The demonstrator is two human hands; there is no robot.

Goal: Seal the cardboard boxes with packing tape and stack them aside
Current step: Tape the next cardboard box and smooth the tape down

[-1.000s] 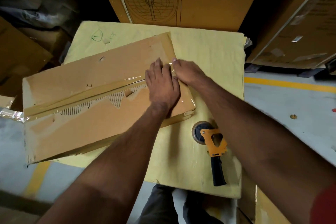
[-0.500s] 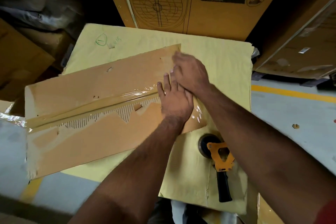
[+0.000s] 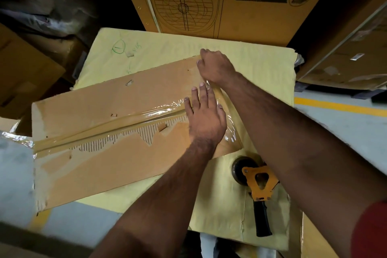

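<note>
A: Head view. Why is your left hand (image 3: 206,115) flat, fingers straight, on the flat cardboard box (image 3: 117,132)?

B: It presses the packing tape (image 3: 109,128) onto the seam, likely so the strip bonds and the box cannot slide on the yellow sheet (image 3: 240,65).

A: And your right hand (image 3: 215,67)?

B: Fingers curled over the box's far right corner, apparently smoothing the tape's end over the edge.

A: The tape dispenser (image 3: 256,186)?

B: Lying on the sheet just beside the box's near right corner, ungripped, within reach.

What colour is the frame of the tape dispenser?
Orange-yellow frame, with a black handle, on the tape dispenser; the head view shows it.
</note>
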